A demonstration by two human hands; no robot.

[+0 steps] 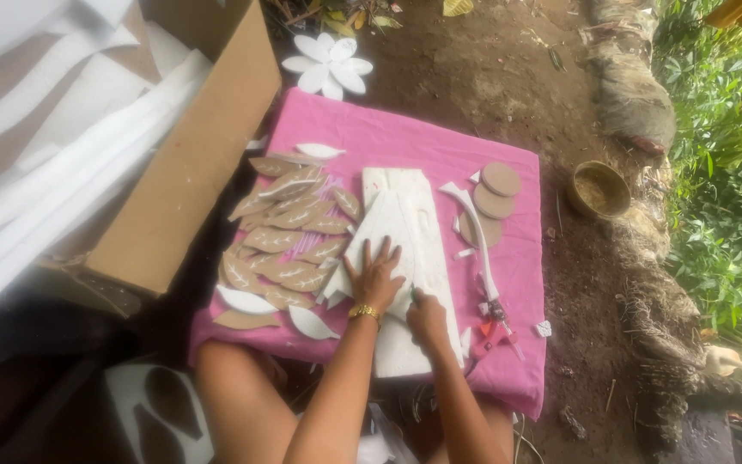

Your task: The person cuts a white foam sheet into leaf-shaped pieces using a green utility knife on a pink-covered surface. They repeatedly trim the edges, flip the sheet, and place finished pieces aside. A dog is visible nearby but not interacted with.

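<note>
A white foam sheet lies in the middle of a pink cloth-covered board. My left hand presses flat on the sheet with fingers spread; a gold bracelet circles that wrist. My right hand rests on the sheet's lower part, fingers curled around a small cutting tool whose tip barely shows. To the left lies a heap of brown and white leaf-shaped cutouts. Three brown discs and a thin curved white offcut lie to the right.
A red-handled tool lies by the board's right edge. A cardboard box with white foam strips stands at left. A white foam flower lies on bare earth behind. A round brown bowl sits right, near plants.
</note>
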